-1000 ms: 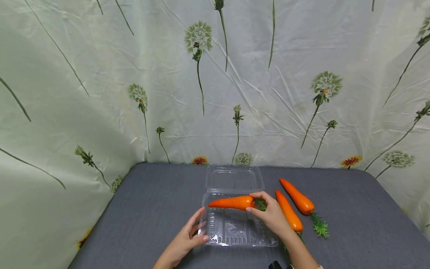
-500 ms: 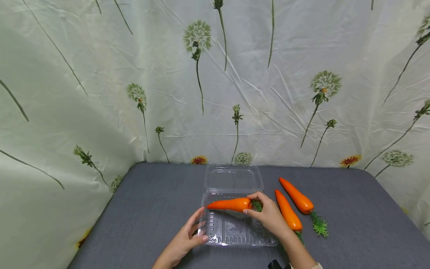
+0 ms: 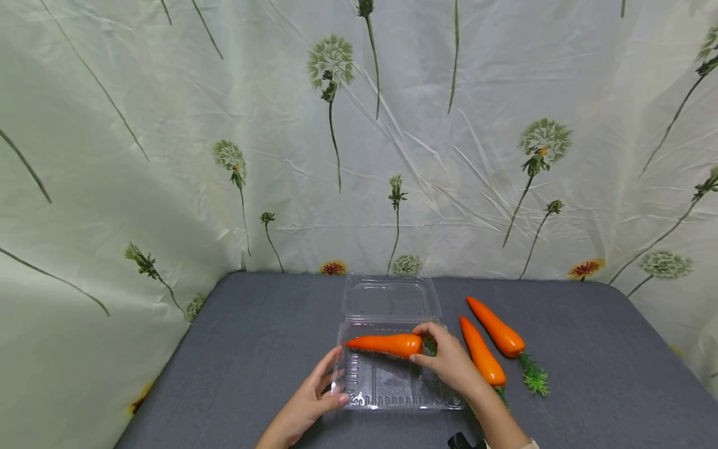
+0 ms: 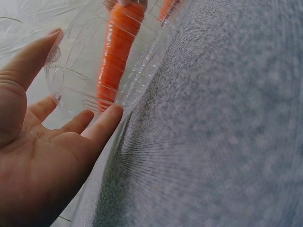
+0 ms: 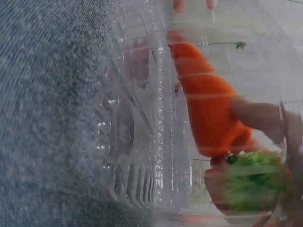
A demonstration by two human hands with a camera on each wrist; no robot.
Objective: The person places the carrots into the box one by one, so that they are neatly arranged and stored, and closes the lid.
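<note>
A glossy orange carrot with green leaves lies crosswise over the back part of a clear plastic clamshell container, tip to the left. My right hand pinches its thick end between thumb and fingers; in the right wrist view the green leaves lie by the palm, seen through the clear wall. At the container's left side, my left hand touches the wall with spread, mostly straight fingers, thumb at the near left corner. In the left wrist view these fingertips rest against the clear plastic.
The container's lid lies folded back toward the patterned curtain. Two more carrots lie on the grey cloth to the right: a nearer carrot beside my right forearm and a farther carrot. A black object shows at the bottom edge.
The carrot in my right hand has come slightly lower and nearer, into the container. My left hand keeps its place at the container's side.
</note>
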